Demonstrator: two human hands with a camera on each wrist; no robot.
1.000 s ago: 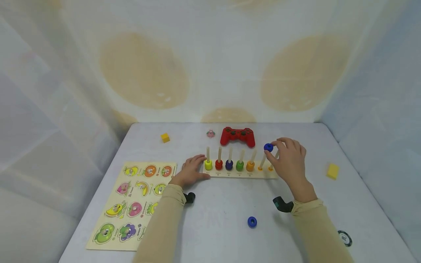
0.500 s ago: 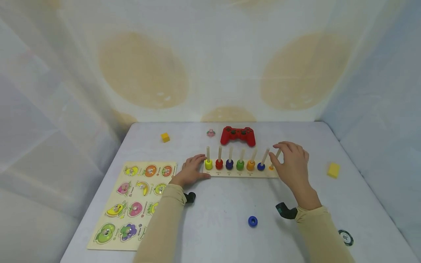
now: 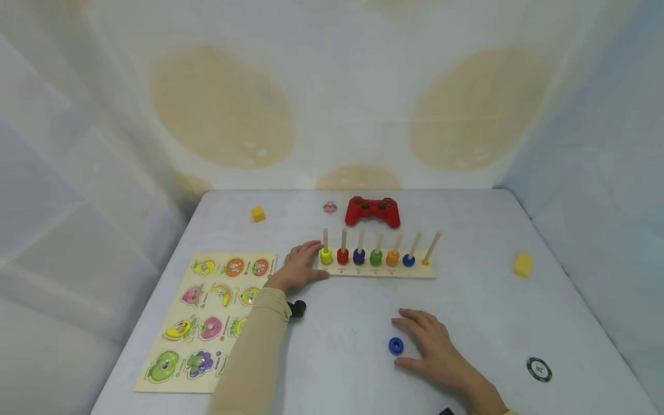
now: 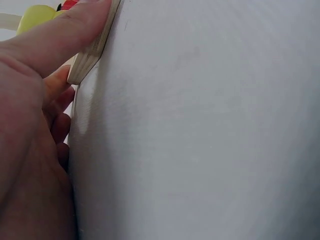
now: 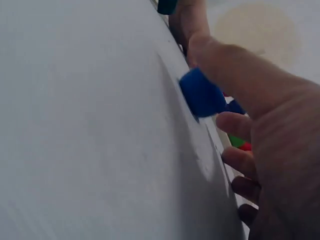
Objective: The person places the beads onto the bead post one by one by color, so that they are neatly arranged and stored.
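Note:
A wooden peg board [image 3: 378,271] stands mid-table with yellow, red, purple, green, orange and blue rings, one low on each peg; the rightmost peg [image 3: 432,248] is bare. My left hand [image 3: 315,263] pinches the board's left end, thumb along its front edge [image 4: 92,50] beside the yellow ring [image 4: 35,15]. A loose blue ring [image 3: 396,345] lies on the table nearer me. My right hand [image 3: 411,340] rests flat there, fingers spread, with the ring between thumb and forefinger. In the right wrist view the thumb [image 5: 235,70] touches the blue ring [image 5: 202,95].
A red game controller [image 3: 372,211] and a small pink toy [image 3: 329,207] sit behind the board. A yellow cube [image 3: 257,214] lies at back left, a yellow block [image 3: 523,265] at right, a poker chip [image 3: 539,369] at near right. A fruit puzzle board [image 3: 207,317] fills the near left.
My right hand slid a blue ring down the sixth peg, let go, then drew back to the loose blue ring on the table. The left hand stayed on the board.

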